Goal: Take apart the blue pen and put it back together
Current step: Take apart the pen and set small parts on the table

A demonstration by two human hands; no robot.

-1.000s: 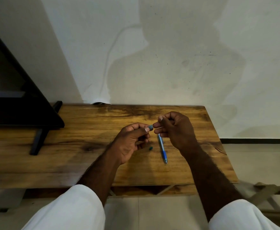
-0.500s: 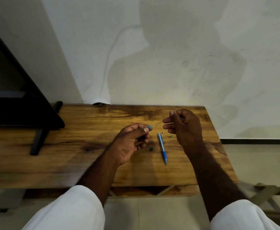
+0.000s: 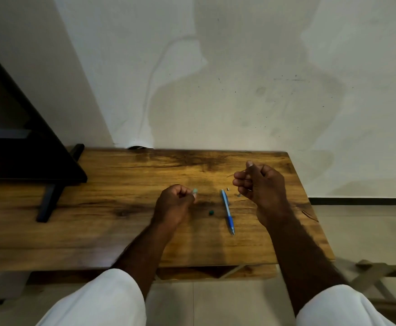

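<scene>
Wooden table [image 3: 121, 231]: warm brown plank top with dark grain stains, set against a pale, marked wall.
Blue pen body [image 3: 227, 211]: slim blue plastic barrel lying flat on the table between the two hands, tip pointing toward the person, touched by neither hand.
Small dark green piece [image 3: 211, 212]: tiny part resting on the table just left of the pen barrel, apart from it.
Small pale bits [image 3: 227, 189]: little loose pieces on the table near the barrel's far end; too small to identify.
Left hand [image 3: 174, 204]: curled closed, raised just over the table, thumb and forefinger pinching a small light teal cap piece [image 3: 195, 191].
Right hand [image 3: 260, 184]: fingers curled loosely, lifted above the table to the right of the barrel, holding a very thin rod-like part [image 3: 243, 171]; its exact kind cannot be told.
Sleeves: white cloth on both forearms at the bottom edge.
Black stand [image 3: 49, 198]: dark leg and panel on the table's left end.
</scene>
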